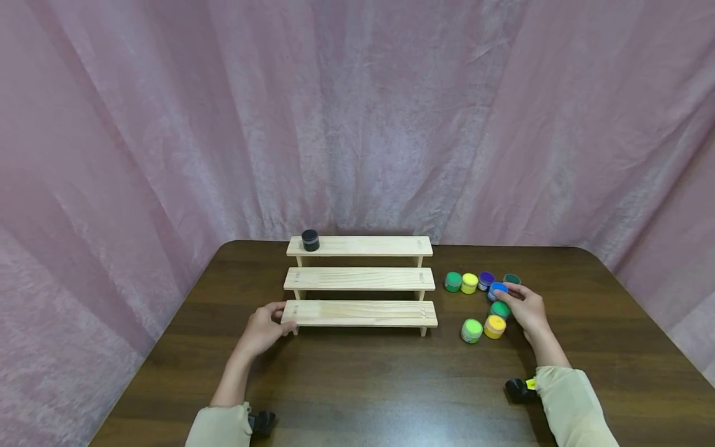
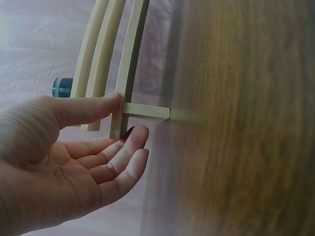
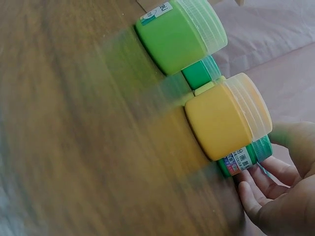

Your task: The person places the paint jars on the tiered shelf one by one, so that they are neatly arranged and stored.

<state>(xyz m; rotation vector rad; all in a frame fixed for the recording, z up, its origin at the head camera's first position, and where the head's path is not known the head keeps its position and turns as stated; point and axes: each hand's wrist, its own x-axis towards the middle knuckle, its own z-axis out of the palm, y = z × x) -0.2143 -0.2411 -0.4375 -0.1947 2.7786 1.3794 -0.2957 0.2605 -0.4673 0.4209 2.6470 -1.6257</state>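
A three-tier wooden display stand (image 1: pixel 359 313) has its left end of the lowest board held by my left hand (image 1: pixel 264 332). In the left wrist view the thumb (image 2: pixel 91 109) presses on that board, with the other fingers bent around its far side. My right hand (image 1: pixel 525 305) is among the paint jars on the right, thumb and forefinger pinching a blue paint jar (image 1: pixel 494 292). In the right wrist view the blue jar is hidden; a green jar (image 3: pixel 263 148) and a yellow-orange jar (image 3: pixel 219 120) stand before the fingers. A black jar (image 1: pixel 310 241) sits on the top board's left end.
More paint jars stand around the right hand: light green (image 1: pixel 472 331), green (image 1: pixel 453 282), yellow (image 1: pixel 469 284), purple (image 1: pixel 486 280) and dark teal (image 1: pixel 511 279). All are on the brown wooden table (image 1: pixel 357 385). A pink curtain (image 1: pixel 357 124) hangs behind its back edge.
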